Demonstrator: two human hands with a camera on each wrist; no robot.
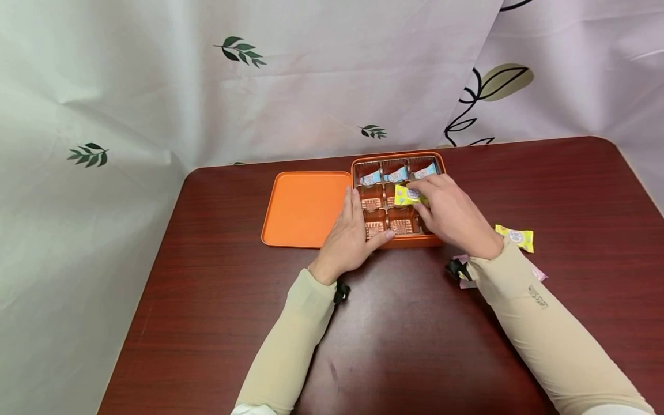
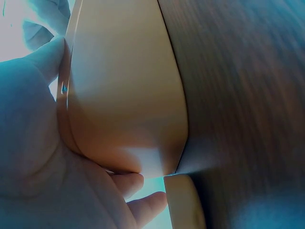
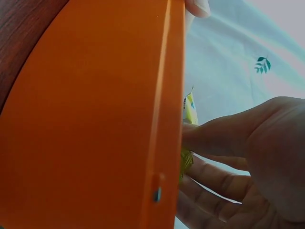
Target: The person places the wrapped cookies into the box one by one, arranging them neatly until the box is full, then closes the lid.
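Observation:
An orange box with a brown divided tray inside stands at the back of the table. Three blue-and-white wrapped candies lie in its back row of compartments. My right hand pinches a yellow wrapped candy between thumb and fingers, over the middle row. In the right wrist view that yellow candy shows just past the box rim. Against the box's front left corner rests my left hand, fingers straight along the left side, thumb spread along the front rim. Visible front compartments hold no candy; the right one is partly hidden.
The flat orange lid lies left of the box. Another yellow candy is on the table to the right. Pink wrappers are partly covered by my right sleeve. A patterned curtain hangs behind the table.

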